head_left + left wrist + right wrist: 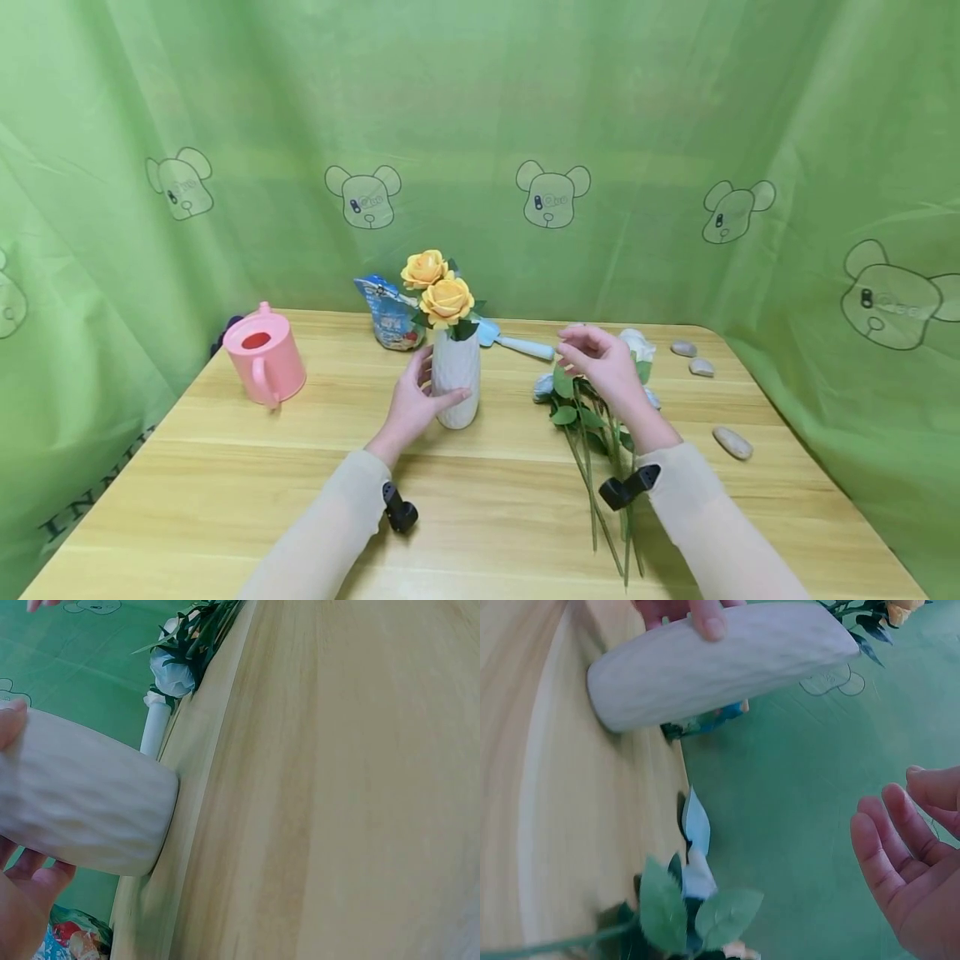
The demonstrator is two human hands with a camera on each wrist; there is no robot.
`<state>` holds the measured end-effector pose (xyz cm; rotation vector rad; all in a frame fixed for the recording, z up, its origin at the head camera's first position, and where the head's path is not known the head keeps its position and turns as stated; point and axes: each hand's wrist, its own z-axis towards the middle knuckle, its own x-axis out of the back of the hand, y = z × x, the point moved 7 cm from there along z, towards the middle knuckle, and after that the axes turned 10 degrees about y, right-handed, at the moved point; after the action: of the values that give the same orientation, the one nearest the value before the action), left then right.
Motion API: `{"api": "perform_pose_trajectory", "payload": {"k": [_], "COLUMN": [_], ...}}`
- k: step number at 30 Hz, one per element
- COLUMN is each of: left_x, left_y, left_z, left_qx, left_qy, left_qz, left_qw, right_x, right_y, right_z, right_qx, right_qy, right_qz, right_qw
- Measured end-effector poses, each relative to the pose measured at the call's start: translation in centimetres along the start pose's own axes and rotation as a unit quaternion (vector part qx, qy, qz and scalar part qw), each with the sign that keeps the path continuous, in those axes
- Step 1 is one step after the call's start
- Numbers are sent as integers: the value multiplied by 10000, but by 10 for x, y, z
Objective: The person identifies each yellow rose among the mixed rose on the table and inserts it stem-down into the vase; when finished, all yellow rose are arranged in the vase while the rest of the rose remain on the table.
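The left hand (417,400) is gripping the vase (457,375), fingers curled round its side. The vase is standing upright toward the worktop's (480,525) back edge, bearing two yellow roses (447,302). The right hand (611,371) is hanging above the loose flowers (564,416), fingers relaxed and holding nothing; their stems are pointing toward the front edge. The can (268,360) is standing near the back left corner.

- Vase (457,367): white, textured; upright on tabletop (225,483), gripped by left hand (412,406).
- Roses (447,302): 2, yellow, open blooms; standing in vase mouth.
- Loose flowers (564,415): pale blooms, green leaves; lying bunched beneath right hand (611,375).
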<state>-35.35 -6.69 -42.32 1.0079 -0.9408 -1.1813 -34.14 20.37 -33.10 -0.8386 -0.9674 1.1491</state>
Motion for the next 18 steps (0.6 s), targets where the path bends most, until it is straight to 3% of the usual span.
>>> {"api": "perform_pose_trajectory", "payload": {"k": [8,18], "left_x": [1,0], "left_y": [0,2], "left_z": [-1,-1], "left_qx": [11,30], "left_qy": [7,-7], "left_qz": [27,15], "left_qw": [10000,10000], "right_x": [25,41], "right_y": [17,56], "right_z": [-16,-49], "right_qx": [-116,-745], "right_qy": [103,19], "right_qz": [-231,-320], "right_qw": [9996,9967]}}
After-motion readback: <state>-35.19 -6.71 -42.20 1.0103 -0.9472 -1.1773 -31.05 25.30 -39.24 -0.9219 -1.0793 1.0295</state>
